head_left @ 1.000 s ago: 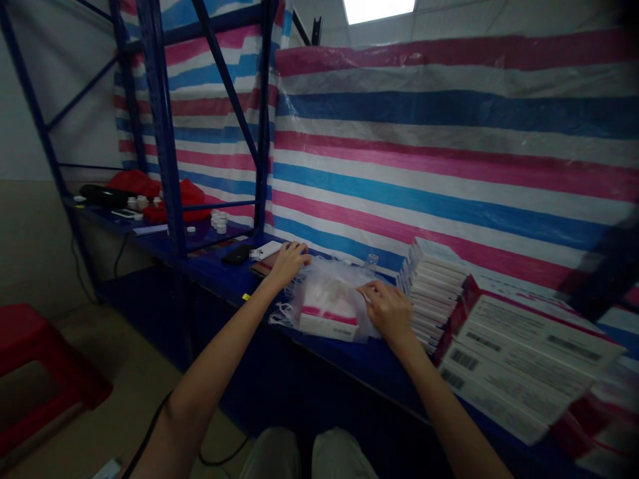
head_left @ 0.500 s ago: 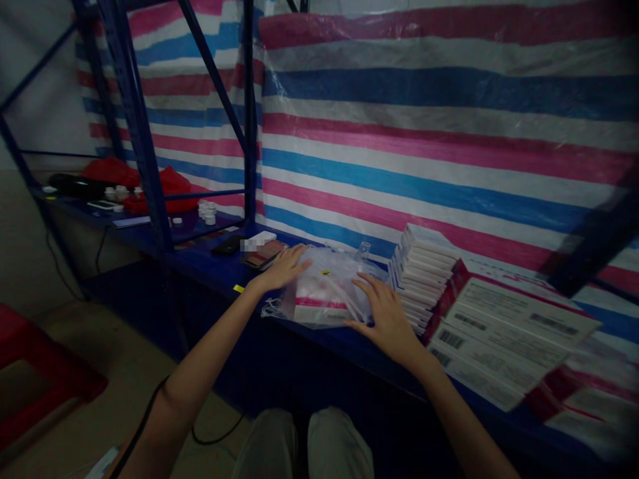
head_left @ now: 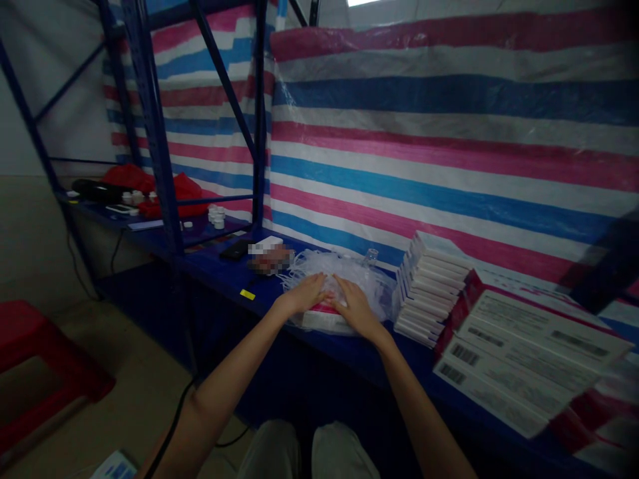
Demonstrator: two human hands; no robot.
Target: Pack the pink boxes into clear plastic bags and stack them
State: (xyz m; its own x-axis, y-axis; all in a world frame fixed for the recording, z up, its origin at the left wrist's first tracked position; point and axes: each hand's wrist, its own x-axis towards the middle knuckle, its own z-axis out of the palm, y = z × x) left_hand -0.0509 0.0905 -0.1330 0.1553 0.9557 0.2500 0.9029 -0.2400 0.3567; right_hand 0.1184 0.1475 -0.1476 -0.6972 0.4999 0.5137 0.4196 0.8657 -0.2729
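bag [head_left: 372, 286] on shelf [head_left: 210, 270] | box stack [head_left: 430, 289] right of it | phone [head_left: 234, 250] left

Dim view, ceiling light [head_left: 362, 2] at top edge, blackened upper-right corner

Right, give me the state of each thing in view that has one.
Clear plastic, rumpled
Pink-striped box, covered by the plastic
Left hand, open, resting on the plastic
Right hand, open, resting on the plastic
White boxes, stacked
Striped sheet, hung up
Ceiling light, lit
Red cloth, heaped
Red stool, standing
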